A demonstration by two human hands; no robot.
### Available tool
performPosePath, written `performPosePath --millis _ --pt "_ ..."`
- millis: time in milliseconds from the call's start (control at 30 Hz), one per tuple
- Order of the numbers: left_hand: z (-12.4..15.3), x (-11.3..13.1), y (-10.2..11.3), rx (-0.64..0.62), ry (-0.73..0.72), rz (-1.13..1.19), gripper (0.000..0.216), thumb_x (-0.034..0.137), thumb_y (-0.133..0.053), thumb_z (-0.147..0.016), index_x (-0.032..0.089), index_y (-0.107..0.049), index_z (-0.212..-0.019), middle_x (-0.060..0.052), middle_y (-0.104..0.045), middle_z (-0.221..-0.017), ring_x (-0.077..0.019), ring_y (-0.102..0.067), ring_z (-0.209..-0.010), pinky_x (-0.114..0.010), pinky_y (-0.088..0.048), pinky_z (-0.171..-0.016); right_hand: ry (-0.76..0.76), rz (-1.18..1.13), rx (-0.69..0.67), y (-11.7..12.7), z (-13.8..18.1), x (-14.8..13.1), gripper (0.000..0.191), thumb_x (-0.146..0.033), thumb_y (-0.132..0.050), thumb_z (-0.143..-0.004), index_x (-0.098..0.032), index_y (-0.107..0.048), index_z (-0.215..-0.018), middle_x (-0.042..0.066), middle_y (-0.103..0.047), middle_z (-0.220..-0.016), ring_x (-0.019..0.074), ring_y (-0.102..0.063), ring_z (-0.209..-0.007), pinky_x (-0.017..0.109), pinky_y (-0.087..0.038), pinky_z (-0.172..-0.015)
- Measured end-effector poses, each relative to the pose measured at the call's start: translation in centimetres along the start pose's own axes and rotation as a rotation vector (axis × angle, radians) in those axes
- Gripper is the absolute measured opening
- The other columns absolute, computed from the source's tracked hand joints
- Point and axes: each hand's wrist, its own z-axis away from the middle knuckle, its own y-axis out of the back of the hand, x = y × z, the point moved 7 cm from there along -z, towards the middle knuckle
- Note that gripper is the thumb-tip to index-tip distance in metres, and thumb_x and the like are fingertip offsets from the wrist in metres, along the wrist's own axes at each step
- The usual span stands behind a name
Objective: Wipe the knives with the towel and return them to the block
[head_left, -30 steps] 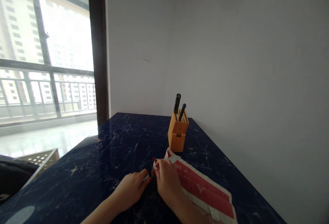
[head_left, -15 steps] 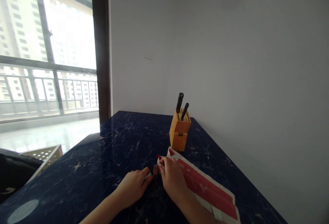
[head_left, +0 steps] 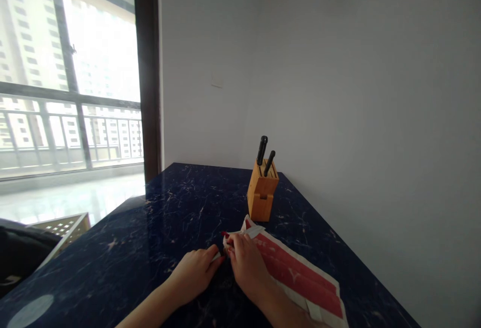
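Note:
My left hand is closed around a slim, knife-like thing; only a pale grey bit shows between the fingers, the rest being hidden. Right beside it, my right hand pinches a bunched corner of a red and white cloth. That corner meets the tip of the left fingers, and the two hands almost touch. The cloth lies spread on the table under and to the right of my right forearm, with pale strips at its edges.
A wooden knife block with two black-handled knives stands just beyond the cloth. The dark blue marbled table runs to the wall. On the left are a pale round patch, a perforated chair and a large window.
My right hand has shifted slightly left, drawing the bunched cloth corner closer to my left hand and covering the gap between them. The left hand has hardly moved.

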Motion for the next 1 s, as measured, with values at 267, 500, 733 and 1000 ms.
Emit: performPosePath --millis 267,500,733,1000 --pt "0.0 0.2 0.3 -0.039 0.039 -0.012 0.036 0.043 -0.020 -0.089 0.023 -0.050 -0.088 -0.003 -0.065 -0.078 -0.0199 -0.062 -0.074 -0.026 -0.039 -0.062 -0.108 0.056 0.058 0.6 -0.2 1.2 0.020 -0.006 -0.038 -0.081 -0.018 -0.051 -0.091 0.005 -0.057 -0.088 0.0179 -0.050 -0.085 0.029 -0.038 -0.074" --pt "0.1 0.2 0.3 -0.050 0.044 0.014 0.030 0.047 -0.032 -0.084 0.024 -0.050 -0.091 -0.003 -0.065 -0.084 -0.0206 -0.062 -0.079 -0.026 -0.039 -0.065 0.013 -0.013 -0.011 0.2 0.2 -0.2 0.027 -0.003 -0.038 -0.076 -0.019 -0.049 -0.094 0.004 -0.056 -0.091 0.0171 -0.049 -0.087 0.029 -0.037 -0.077" --pt "0.0 -0.1 0.3 -0.044 0.047 0.030 0.027 0.044 -0.031 -0.086 0.024 -0.050 -0.085 -0.001 -0.065 -0.077 -0.0187 -0.062 -0.073 -0.024 -0.038 -0.060 -0.074 0.052 -0.011 0.7 0.1 1.1 0.025 -0.003 -0.038 -0.075 -0.019 -0.050 -0.090 0.005 -0.056 -0.089 0.0179 -0.049 -0.086 0.029 -0.036 -0.075" --pt "0.0 -0.2 0.1 -0.064 0.074 0.039 0.024 0.040 -0.032 -0.086 0.024 -0.050 -0.088 -0.002 -0.065 -0.081 -0.0186 -0.062 -0.077 -0.024 -0.038 -0.064 -0.017 0.143 -0.065 0.7 0.2 0.3 0.028 -0.003 -0.040 -0.073 -0.021 -0.048 -0.092 0.004 -0.057 -0.090 0.0178 -0.048 -0.086 0.028 -0.034 -0.075"
